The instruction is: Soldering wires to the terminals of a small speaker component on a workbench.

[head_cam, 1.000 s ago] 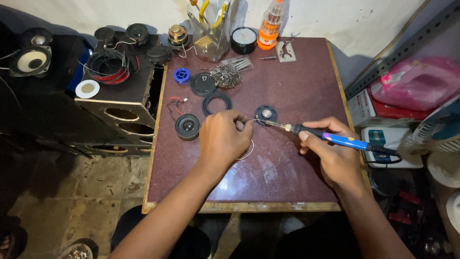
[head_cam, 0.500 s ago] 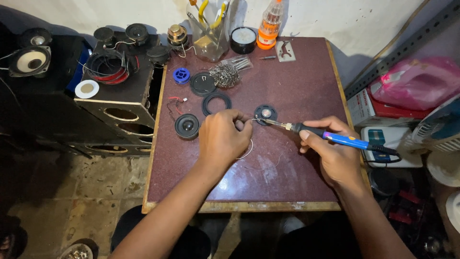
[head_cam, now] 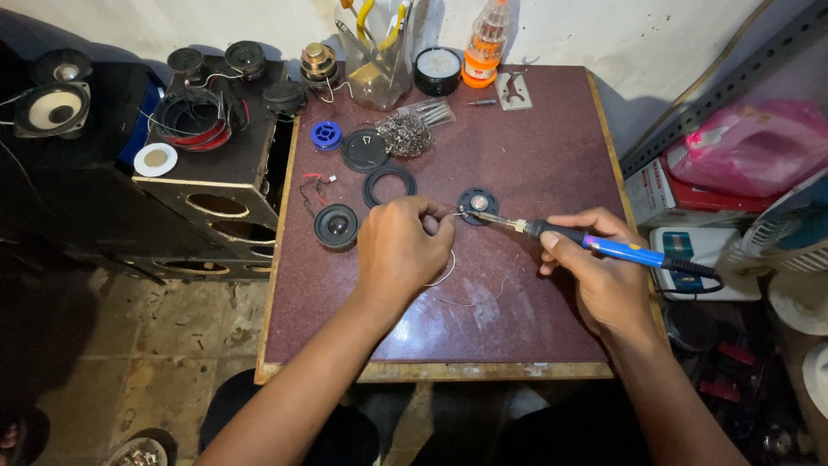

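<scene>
Right hand [head_cam: 599, 276] is clamping the soldering iron [head_cam: 586, 244].
Its long axis is pointing left at the small speaker [head_cam: 477, 205]; left hand [head_cam: 404, 250] is curling shut on thin wire [head_cam: 444, 272].

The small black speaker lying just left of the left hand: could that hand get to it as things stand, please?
Probably yes. The small black speaker lies on bare tabletop right beside the left hand, nothing between them. But its fingers pinch thin solder wire, which it would have to drop first.

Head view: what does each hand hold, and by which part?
Right hand holds the blue-handled soldering iron by its handle. Left hand pinches thin silvery solder wire near its end.
</scene>
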